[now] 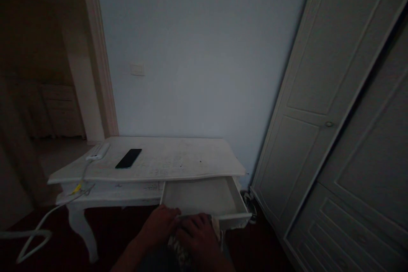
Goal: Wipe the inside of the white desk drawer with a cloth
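In the lower middle, my left hand (162,223) is closed, its fingers bent at the left end of an open drawer's front. My right hand (196,233) lies just to its right, fingers curled over a patterned cloth (179,251) with dark and light markings. A paler part of this cloth shows beyond my right hand. Both hands are against the front of the white drawer (231,221), which is pulled out of a white table (178,153). Dim light hides how firmly the fingers grip.
A dark phone (128,158) and a white power strip (98,151) lie on the tabletop. The strip's white cable (41,233) hangs down at the left. A tall wardrobe (296,136) stands on the right; shoes (250,206) sit beside it. A doorway opens at the left.
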`<act>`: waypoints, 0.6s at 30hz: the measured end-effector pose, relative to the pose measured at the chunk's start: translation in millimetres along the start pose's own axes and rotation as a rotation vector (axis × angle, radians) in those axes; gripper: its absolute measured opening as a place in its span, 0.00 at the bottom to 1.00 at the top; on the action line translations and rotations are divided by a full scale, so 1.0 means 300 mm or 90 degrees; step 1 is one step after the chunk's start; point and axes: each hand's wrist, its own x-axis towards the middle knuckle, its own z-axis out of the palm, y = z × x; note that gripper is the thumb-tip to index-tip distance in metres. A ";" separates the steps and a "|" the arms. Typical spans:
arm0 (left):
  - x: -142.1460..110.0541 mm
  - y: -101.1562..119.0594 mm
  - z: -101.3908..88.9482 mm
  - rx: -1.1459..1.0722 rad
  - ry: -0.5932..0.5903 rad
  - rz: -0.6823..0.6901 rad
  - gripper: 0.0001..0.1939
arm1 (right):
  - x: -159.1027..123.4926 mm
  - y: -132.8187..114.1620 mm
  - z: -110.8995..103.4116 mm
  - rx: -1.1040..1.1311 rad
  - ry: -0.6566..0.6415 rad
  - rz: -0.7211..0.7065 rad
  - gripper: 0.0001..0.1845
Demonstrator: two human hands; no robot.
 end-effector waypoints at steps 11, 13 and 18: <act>0.037 -0.008 0.028 0.064 -0.080 0.031 0.22 | -0.461 0.372 -0.305 -0.082 0.058 0.206 0.37; 0.040 -0.014 0.041 0.065 -0.088 0.023 0.21 | -0.446 0.369 -0.321 -0.071 0.055 0.248 0.38; 0.044 -0.034 0.050 0.064 -0.121 -0.012 0.16 | -0.178 0.165 -0.152 0.003 -0.057 0.206 0.33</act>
